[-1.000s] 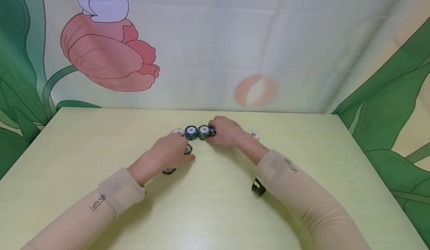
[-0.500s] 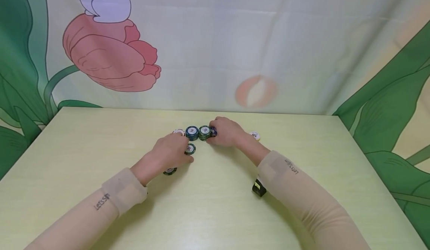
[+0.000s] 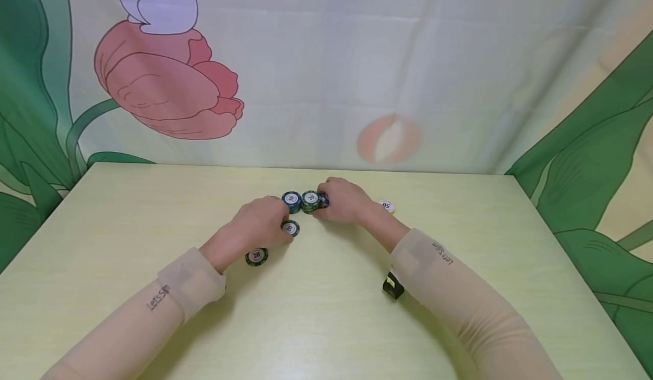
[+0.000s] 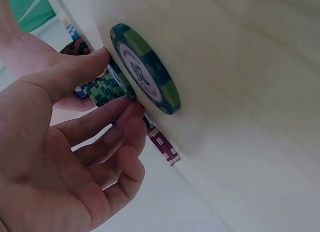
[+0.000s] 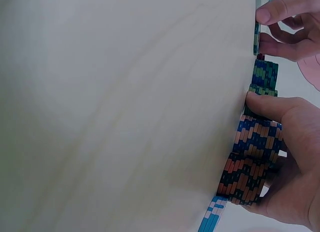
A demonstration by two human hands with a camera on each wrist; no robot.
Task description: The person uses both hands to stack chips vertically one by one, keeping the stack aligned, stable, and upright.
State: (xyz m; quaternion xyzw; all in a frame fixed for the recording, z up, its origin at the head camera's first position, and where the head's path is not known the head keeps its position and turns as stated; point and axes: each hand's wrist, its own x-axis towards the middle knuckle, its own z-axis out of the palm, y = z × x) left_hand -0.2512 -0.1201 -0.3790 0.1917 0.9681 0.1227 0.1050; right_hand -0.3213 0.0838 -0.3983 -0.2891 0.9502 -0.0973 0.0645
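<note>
1. From my station I saw the left hand [image 3: 257, 227] with its fingers [image 4: 95, 124] loosely curled and slightly spread, the thumb and forefinger tips touching the rim of a single green chip [image 3: 289, 228] lying flat on the table [image 3: 326, 323]; I could not tell whether they pinched it or only nudged it.
2. The right hand [image 3: 343, 199] had its fingers [image 5: 272, 106] curled round a tall stack [image 5: 252, 162] of orange, black and blue-edged chips, gripping it from the side.
3. Just left of that hand stood a green stack [image 3: 310, 201] and a blue stack [image 3: 292, 199], side by side and touching or nearly so; the left wrist view also showed a purple-and-white chip edge [image 4: 162, 144] behind the fingers.
4. I judged the sorting partly done: several stacks stood in a row; left loose were the chip at the left fingertips, a green 20 chip [image 3: 256, 256] near the left wrist, and a white chip [image 3: 386, 205] beyond the right wrist.
5. The surface was pale yellow-green wood grain; a small black object [image 3: 393, 285] hung under the right forearm; behind hung a cloth backdrop [image 3: 357, 74] printed with a red tulip and green leaves.
</note>
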